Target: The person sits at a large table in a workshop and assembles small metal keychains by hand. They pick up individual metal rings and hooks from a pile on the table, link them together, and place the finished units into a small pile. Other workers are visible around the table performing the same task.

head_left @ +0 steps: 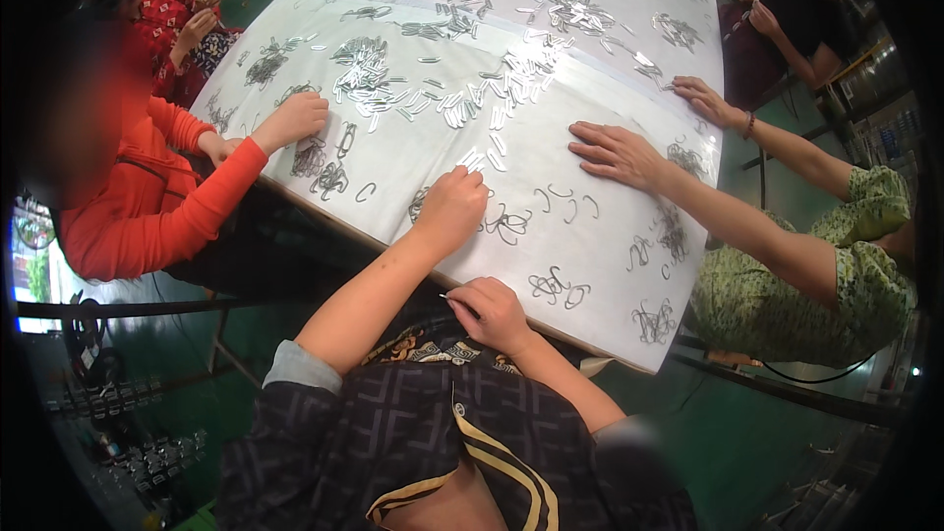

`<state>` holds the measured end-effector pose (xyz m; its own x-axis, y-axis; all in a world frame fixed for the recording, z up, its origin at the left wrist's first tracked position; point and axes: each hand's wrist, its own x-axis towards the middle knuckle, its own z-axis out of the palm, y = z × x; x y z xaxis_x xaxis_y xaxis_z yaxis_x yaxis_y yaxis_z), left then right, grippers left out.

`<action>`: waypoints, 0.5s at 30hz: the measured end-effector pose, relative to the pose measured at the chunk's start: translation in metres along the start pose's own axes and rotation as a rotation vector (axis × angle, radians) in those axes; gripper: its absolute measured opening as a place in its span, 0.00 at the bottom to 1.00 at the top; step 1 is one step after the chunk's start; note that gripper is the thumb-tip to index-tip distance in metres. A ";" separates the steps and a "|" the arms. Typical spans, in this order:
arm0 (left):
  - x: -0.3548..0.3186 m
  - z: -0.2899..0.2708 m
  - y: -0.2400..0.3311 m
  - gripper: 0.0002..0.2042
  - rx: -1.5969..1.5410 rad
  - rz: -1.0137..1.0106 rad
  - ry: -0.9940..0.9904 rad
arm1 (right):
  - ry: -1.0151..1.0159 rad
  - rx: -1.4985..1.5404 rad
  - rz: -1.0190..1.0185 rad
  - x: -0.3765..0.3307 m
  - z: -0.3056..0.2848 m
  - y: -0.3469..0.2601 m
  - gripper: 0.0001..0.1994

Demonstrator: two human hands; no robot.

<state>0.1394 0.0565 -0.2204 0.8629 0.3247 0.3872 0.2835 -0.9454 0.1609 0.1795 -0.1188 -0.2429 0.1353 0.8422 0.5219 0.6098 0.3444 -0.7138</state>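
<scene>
Left hand [452, 205]: reaches forward onto the white surface [590, 265], fingers curled down on a short row of small metal clips [475, 159], pinching or gathering them.
Right hand [492, 313]: held at the near edge of the surface, closed on a thin wire piece [450, 297] whose tip pokes out to the left (too small to tell its shape for certain).
Clips: a great heap [511, 69] lies across the middle of the surface, well beyond both hands; looped wire hooks [559, 287] lie just past the right hand.
Step in hand: it looks like picking up loose clips to thread onto the held wire.
Next move calls for: a clean pinch on one clip, then bringing both hands together at the edge.
Others: a person in an orange sleeve [187, 206] and a person in a green patterned top [855, 275] work alongside.
</scene>
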 end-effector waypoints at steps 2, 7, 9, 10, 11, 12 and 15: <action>0.008 0.002 -0.002 0.01 0.073 0.084 -0.059 | 0.024 0.008 -0.013 0.002 0.000 -0.001 0.08; 0.019 0.001 -0.017 0.02 0.097 0.239 -0.136 | 0.013 -0.008 -0.018 0.005 -0.001 -0.004 0.08; 0.015 -0.008 -0.020 0.02 0.026 0.268 -0.143 | 0.011 -0.003 -0.020 0.005 -0.001 -0.003 0.08; 0.013 -0.014 -0.021 0.02 -0.009 0.282 -0.146 | 0.010 0.000 -0.025 0.005 -0.001 -0.002 0.08; 0.010 -0.019 -0.019 0.03 -0.015 0.297 -0.179 | 0.011 0.001 -0.022 0.003 -0.001 -0.002 0.08; 0.007 -0.023 -0.017 0.03 -0.022 0.312 -0.213 | 0.013 0.003 -0.022 0.002 0.000 -0.002 0.08; 0.001 -0.030 -0.010 0.03 -0.010 0.348 -0.259 | 0.019 0.002 -0.026 0.001 -0.001 -0.002 0.08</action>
<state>0.1245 0.0673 -0.1947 0.9831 -0.0328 0.1801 -0.0461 -0.9965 0.0704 0.1790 -0.1191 -0.2411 0.1343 0.8249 0.5491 0.6120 0.3668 -0.7007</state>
